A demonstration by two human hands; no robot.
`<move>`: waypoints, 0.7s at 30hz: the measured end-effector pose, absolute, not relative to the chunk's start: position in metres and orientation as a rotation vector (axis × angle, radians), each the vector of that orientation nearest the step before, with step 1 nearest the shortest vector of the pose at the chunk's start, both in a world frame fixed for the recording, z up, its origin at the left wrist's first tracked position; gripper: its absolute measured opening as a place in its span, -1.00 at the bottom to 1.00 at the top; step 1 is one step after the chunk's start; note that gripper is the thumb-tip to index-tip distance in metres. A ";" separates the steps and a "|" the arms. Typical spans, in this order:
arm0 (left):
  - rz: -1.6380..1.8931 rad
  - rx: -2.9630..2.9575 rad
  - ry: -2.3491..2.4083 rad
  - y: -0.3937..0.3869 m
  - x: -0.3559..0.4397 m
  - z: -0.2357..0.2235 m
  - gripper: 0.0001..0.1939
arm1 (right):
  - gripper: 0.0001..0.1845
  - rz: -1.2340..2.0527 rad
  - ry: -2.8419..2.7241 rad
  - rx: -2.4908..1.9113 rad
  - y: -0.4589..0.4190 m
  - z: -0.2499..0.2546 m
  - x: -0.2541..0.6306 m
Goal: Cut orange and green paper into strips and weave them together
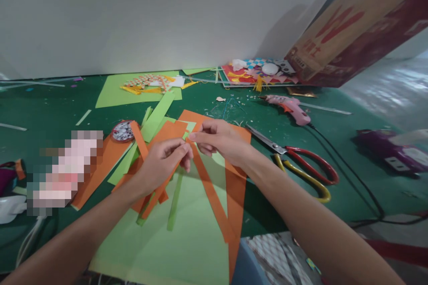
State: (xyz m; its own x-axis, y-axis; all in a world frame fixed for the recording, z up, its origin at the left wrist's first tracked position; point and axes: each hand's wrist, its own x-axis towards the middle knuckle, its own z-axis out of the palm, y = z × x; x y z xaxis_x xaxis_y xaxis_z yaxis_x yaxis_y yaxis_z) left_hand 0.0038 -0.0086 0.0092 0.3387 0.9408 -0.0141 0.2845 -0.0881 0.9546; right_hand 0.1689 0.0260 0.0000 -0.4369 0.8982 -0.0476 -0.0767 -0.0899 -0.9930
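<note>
Above a light green paper sheet [197, 245], my two hands meet with their fingertips almost touching. My left hand [169, 158] is closed in a pinch on paper strips, where an orange strip [159, 197] and a narrow green strip [174, 202] slant down below it. My right hand [216, 138] pinches the top of a long orange strip [210, 191] that runs down to the right. At the fingertips a small bit of green paper shows; how the strips join there is hidden. An orange sheet [238, 187] lies under the green one.
Red-and-yellow-handled scissors [284, 151] lie right of the sheets, near a pink glue gun [290, 107] with a black cord. A round patterned tin [122, 131] and cut strips lie left. A woven paper piece [147, 83] is behind. A paper bag [354, 26] stands back right.
</note>
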 end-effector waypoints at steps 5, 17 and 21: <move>0.814 1.580 1.105 -0.009 0.003 0.009 -0.73 | -0.56 1.563 -1.321 -0.888 0.029 0.005 0.172; 0.905 1.565 1.110 -0.007 0.003 0.008 -0.76 | -0.59 1.597 -1.374 -0.923 0.028 0.002 0.171; 0.897 1.579 1.107 -0.006 0.002 0.007 -0.77 | -0.60 1.584 -1.369 -0.937 0.028 0.001 0.170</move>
